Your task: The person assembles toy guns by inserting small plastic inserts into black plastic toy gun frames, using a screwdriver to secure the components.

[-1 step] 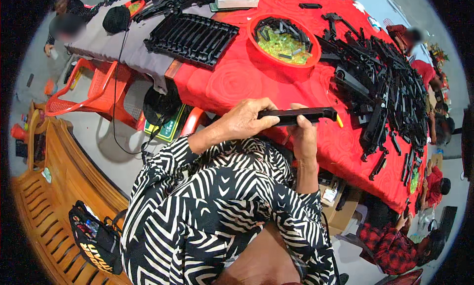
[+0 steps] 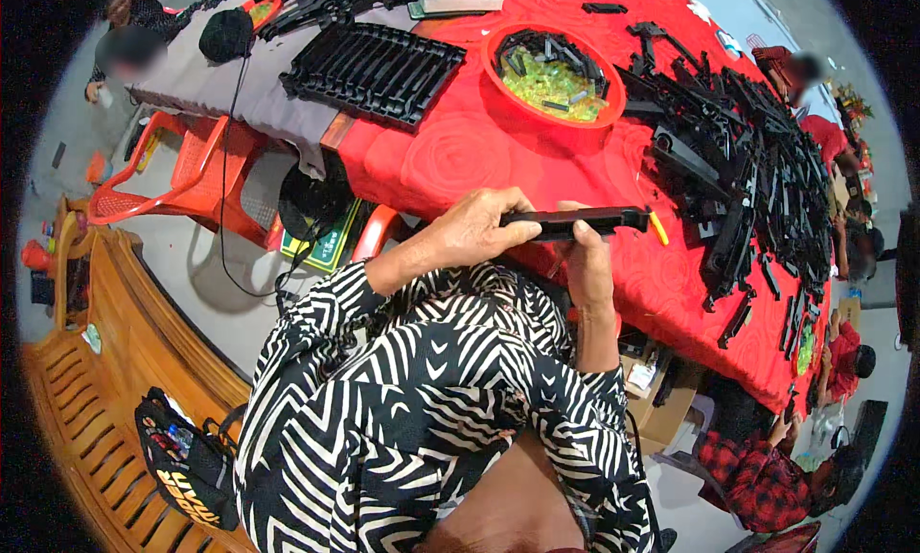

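Note:
A long, narrow black plastic part lies level between my two hands, just over the near edge of the red table. My left hand pinches its left end, thumb along the near side. My right hand grips it from below near the middle, with the thumb pressed against its near face. The fingers behind the part are mostly hidden. Just past its right end, a short yellow stick-like thing shows against the red cloth.
A red basin with yellow-green and black small pieces stands ahead. A large heap of black parts covers the right side. Black parts lie in a row at far left. Red chair and wooden bench stand left; other people sit around.
The black part and my right hand have shifted slightly left. More of the yellow stick-like thing shows past the part's end. Both hands keep their grip.

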Demonstrator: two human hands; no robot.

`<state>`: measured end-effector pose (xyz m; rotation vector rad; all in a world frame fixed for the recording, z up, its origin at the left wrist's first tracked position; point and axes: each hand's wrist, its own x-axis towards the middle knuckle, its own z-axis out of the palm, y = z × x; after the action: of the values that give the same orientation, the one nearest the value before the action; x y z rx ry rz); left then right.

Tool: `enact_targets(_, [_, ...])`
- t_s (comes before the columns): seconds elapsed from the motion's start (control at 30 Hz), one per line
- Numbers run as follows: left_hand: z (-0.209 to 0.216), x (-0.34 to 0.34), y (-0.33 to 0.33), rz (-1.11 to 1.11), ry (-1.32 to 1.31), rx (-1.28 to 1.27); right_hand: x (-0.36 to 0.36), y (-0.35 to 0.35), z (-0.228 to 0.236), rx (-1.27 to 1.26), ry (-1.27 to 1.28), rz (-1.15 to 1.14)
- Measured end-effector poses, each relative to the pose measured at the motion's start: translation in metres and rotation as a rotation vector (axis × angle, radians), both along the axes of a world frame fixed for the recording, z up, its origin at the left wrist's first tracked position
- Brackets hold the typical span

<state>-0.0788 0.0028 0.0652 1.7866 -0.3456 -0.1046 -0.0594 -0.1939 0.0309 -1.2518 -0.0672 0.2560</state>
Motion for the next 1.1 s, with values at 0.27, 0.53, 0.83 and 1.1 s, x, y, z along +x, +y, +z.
enact_targets(0.27, [-0.051,-0.011,0.010,0.143,0.525,-0.108,0.003,-0.033,-0.048,0.062,0.118,0.053])
enact_targets(0.53, [-0.073,-0.020,-0.010,0.195,0.659,-0.186,0.017,0.034,0.002,0.412,-0.161,-0.171])
enact_targets(0.83, [-0.081,-0.023,-0.018,0.274,0.622,-0.100,0.013,0.062,-0.019,0.284,-0.196,-0.176])
enact_targets(1.1, [-0.083,-0.018,-0.020,0.286,0.578,-0.051,0.009,0.062,-0.020,0.016,-0.290,-0.151])
